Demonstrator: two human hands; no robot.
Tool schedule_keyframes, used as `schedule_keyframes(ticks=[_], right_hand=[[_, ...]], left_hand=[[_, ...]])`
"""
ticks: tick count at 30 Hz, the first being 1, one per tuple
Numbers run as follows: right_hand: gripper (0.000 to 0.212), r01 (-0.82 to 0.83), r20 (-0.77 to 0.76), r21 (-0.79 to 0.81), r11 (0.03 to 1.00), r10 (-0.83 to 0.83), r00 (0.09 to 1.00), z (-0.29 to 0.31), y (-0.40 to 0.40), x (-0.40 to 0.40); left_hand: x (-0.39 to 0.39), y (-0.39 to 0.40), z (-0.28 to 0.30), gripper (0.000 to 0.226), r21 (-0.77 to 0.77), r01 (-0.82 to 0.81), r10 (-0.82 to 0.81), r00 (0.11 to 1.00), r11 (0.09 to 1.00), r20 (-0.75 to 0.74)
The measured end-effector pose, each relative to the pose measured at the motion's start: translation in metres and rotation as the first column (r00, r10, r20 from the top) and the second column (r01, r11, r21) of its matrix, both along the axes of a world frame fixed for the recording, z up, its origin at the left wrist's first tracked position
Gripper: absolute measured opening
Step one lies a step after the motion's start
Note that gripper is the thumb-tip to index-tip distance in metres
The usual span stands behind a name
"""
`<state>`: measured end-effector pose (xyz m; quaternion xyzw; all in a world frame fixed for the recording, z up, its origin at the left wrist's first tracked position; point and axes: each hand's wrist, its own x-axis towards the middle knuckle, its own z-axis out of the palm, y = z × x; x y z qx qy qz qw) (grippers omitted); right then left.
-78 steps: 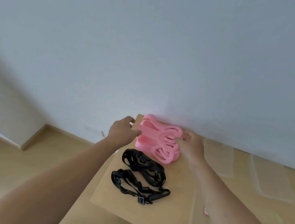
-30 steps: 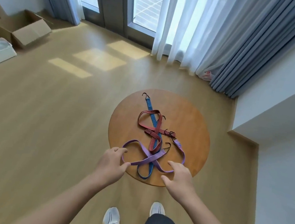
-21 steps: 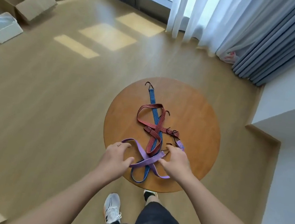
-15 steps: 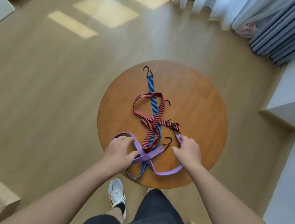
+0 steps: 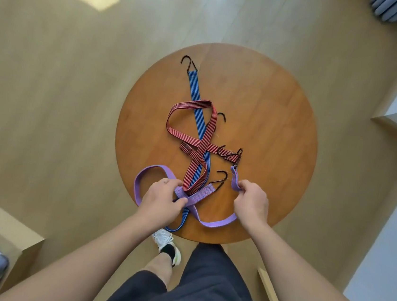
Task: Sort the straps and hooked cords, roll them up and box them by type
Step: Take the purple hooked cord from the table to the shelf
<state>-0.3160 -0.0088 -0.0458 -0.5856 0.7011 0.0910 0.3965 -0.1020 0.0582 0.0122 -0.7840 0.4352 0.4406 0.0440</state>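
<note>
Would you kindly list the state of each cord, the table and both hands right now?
Purple cord: unrolled, gripped by both hands.
Red cord: unrolled, looped over the blue one.
Blue cord: unrolled, lying under the others.
Left hand: gripping the purple cord.
Right hand: pinching the purple cord's end.
Round table: bearing all three cords.

Only one view, the head cam, worn on the person's head. It looked almost straight down from above onto a round wooden table (image 5: 282, 125), w/ wide-angle bending at the edges. The table filled the middle; both forearms entered from the bottom edge, near the lens. Floor (image 5: 51, 84) lay around, farther off. No 2nd view, so nothing shared.
</note>
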Motion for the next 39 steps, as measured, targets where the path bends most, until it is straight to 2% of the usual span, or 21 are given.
schedule_keyframes(ticks=[5, 9, 11, 13, 15, 19, 22, 24, 27, 30, 32, 35, 37, 39], right_hand=[[0.028, 0.105, 0.202, -0.079, 0.991, -0.087, 0.975, -0.001, 0.006, -0.004], [0.024, 0.287, 0.290, 0.021, 0.958, -0.280, 0.915, 0.002, 0.003, -0.005], [0.021, 0.433, 0.320, 0.149, 0.889, -0.458, 0.829, 0.000, -0.005, -0.003], [0.016, 0.564, 0.357, 0.291, 0.772, -0.635, 0.685, -0.003, -0.015, 0.001], [0.008, 0.619, 0.367, 0.354, 0.701, -0.713, 0.597, -0.006, -0.024, 0.005], [0.011, 0.719, 0.396, 0.300, 0.627, -0.768, 0.504, -0.005, -0.028, 0.009], [0.014, 0.812, 0.461, 0.161, 0.561, -0.770, 0.440, 0.003, -0.022, 0.007], [0.016, 0.826, 0.478, 0.052, 0.561, -0.740, 0.473, 0.006, -0.010, 0.001], [0.013, 0.721, 0.401, -0.063, 0.690, -0.644, 0.652, 0.007, 0.019, -0.010], [0.041, 0.623, 0.343, 0.018, 0.782, -0.590, 0.731, 0.009, 0.052, -0.014], [0.052, 0.552, 0.309, 0.085, 0.830, -0.549, 0.777, 0.010, 0.069, -0.009], [0.052, 0.540, 0.282, 0.180, 0.822, -0.569, 0.772, 0.008, 0.089, 0.002], [0.046, 0.582, 0.292, 0.242, 0.776, -0.631, 0.719, 0.009, 0.098, 0.012], [0.037, 0.624, 0.311, 0.308, 0.718, -0.696, 0.647, 0.013, 0.103, 0.020]], left_hand=[[-0.009, -0.007, -0.006, 0.044, -0.002, 0.001, -0.001, 1.000, 1.000, -0.020], [-0.013, -0.012, -0.008, 0.046, -0.004, 0.015, -0.016, 0.999, 1.000, -0.033], [-0.013, -0.015, -0.010, 0.046, -0.003, 0.017, -0.017, 0.999, 1.000, -0.032], [-0.012, -0.017, -0.012, 0.045, -0.003, 0.022, -0.022, 0.999, 1.000, -0.027], [-0.009, -0.016, -0.014, 0.045, -0.006, 0.033, -0.033, 0.999, 0.999, -0.022], [0.000, -0.010, -0.021, 0.051, 0.003, 0.080, -0.080, 0.997, 0.997, 0.009], [0.010, -0.001, -0.028, 0.064, 0.040, 0.140, -0.143, 0.987, 0.989, 0.079], [0.016, 0.005, -0.032, 0.072, 0.056, 0.144, -0.151, 0.980, 0.988, 0.132], [0.024, 0.017, -0.035, 0.076, 0.062, 0.212, -0.221, 0.943, 0.975, 0.251], [0.031, 0.029, -0.039, 0.076, 0.068, 0.282, -0.289, 0.907, 0.957, 0.308], [0.035, 0.036, -0.042, 0.069, 0.038, 0.325, -0.320, 0.894, 0.945, 0.314], [0.039, 0.047, -0.050, 0.066, -0.117, 0.461, -0.396, 0.846, 0.880, 0.358], [0.040, 0.053, -0.055, 0.072, -0.197, 0.572, -0.476, 0.794, 0.796, 0.379], [0.038, 0.054, -0.059, 0.073, -0.191, 0.646, -0.551, 0.743, 0.739, 0.380]])
